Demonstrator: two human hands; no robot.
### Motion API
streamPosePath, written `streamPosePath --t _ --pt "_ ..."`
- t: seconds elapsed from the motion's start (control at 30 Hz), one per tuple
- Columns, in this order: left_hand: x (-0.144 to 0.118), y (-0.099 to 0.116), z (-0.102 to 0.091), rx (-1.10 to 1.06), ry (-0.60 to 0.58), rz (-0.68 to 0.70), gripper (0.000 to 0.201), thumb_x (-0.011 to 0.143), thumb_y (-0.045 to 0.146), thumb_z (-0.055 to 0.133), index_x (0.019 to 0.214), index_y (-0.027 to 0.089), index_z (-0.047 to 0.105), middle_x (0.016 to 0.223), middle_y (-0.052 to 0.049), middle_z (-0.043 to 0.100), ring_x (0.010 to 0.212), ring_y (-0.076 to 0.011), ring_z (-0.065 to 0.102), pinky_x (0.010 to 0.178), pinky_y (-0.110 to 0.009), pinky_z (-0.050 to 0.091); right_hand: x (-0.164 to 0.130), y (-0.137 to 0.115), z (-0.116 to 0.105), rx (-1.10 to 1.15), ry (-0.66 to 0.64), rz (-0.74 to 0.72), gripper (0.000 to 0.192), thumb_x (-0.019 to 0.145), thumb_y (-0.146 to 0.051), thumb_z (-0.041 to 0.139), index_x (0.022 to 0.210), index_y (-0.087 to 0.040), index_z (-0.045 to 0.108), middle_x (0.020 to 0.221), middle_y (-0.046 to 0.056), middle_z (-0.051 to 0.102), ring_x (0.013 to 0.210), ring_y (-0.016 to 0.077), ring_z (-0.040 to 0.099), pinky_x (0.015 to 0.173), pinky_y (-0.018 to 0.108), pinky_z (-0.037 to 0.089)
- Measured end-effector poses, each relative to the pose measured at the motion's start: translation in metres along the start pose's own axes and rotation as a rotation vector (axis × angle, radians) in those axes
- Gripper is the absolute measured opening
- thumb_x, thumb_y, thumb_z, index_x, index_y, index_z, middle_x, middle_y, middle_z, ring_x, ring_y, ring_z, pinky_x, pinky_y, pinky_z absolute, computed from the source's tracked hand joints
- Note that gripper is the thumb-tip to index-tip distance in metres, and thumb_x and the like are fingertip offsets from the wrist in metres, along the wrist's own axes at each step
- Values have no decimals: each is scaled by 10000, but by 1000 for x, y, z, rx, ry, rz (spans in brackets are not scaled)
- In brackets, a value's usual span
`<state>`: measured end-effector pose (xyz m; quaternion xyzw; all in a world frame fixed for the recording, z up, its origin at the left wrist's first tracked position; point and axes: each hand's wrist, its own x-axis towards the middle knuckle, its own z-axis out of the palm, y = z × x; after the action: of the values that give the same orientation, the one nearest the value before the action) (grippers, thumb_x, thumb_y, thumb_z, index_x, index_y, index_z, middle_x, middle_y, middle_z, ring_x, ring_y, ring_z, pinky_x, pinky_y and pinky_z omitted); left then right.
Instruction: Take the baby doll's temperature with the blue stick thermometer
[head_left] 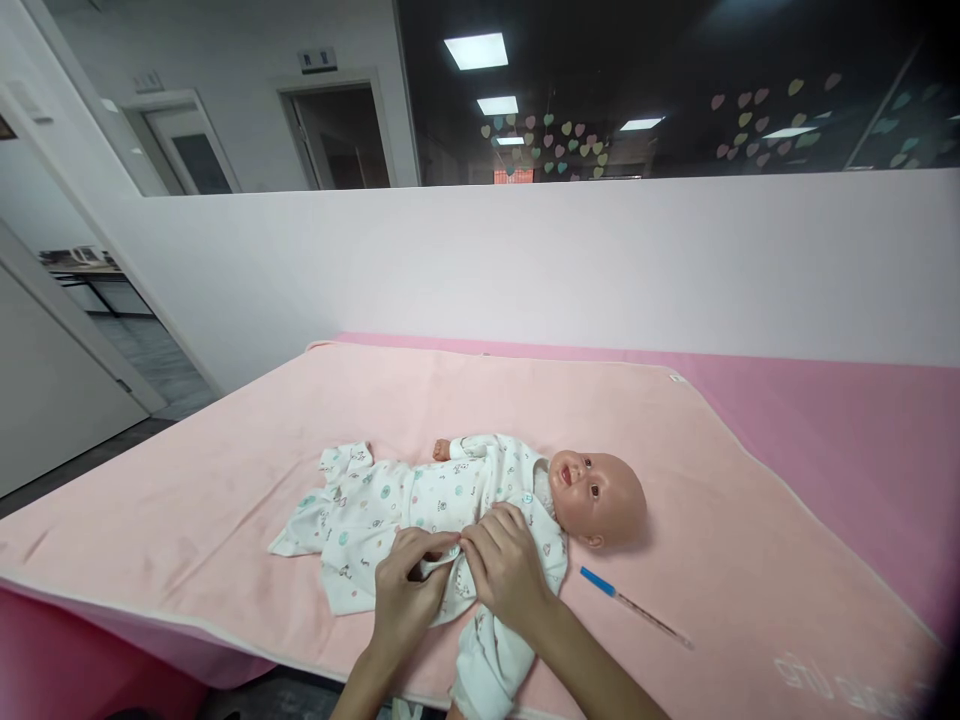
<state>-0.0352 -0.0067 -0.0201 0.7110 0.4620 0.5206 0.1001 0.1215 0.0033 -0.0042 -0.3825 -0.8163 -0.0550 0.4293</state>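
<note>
We pinched the baby doll's printed garment with both hands, left hand and right hand, mid-blanket. A thermometer lay just right; a white partition stood far behind.

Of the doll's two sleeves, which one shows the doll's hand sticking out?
The far sleeve, across the doll from the person: a small doll hand pokes from its cuff. The near sleeve hangs limp over the blanket edge, no doll hand showing.

My two hands on one doll; one garment; one thermometer; one blanket.
</note>
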Motion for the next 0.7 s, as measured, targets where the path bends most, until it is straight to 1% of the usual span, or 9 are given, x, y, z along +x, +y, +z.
streamPosePath --t 0.1,0.2,0.33,0.5,0.63,0.7 --pt "1 3 -2 13 -35 14 189 767 134 552 906 219 647 748 -14 633 713 -156 565 648 -290 459 0 0 0 23 14 6 162 876 -145 395 781 -174 523 701 20 508 732 151 459 786 346 376" --pt "2 6 -3 18 -61 33 161 790 194 574 938 214 635 809 -32 646 755 -170 577 682 -309 467 0 1 0 42 28 11 147 871 -144 401 790 -170 519 713 20 521 734 148 462 793 345 379" --pt "3 7 -4 -9 -48 13 151 808 228 572 944 210 634 844 -42 659 785 -176 595 688 -304 478 1 1 0 44 23 18 139 874 -150 412 799 -172 527 719 20 529 745 150 470 793 345 381" --pt "3 7 -5 -68 -35 -8 146 826 222 540 929 210 643 872 -34 667 822 -171 609 708 -292 492 1 0 0 39 23 9 138 875 -149 424 797 -167 537 719 25 533 744 152 463 809 350 379" --pt "3 8 -5 -88 -23 -37 130 827 215 540 914 207 636 874 -32 662 835 -166 605 695 -278 489 1 6 1 27 8 13 148 883 -166 427 801 -164 550 724 31 543 747 155 475 798 351 386" --pt "3 10 -4 -85 -16 -35 120 820 217 557 913 206 632 870 -30 658 831 -162 600 700 -277 481 4 6 -2 47 24 18 157 884 -173 425 806 -164 561 731 36 559 754 158 492 801 357 396"
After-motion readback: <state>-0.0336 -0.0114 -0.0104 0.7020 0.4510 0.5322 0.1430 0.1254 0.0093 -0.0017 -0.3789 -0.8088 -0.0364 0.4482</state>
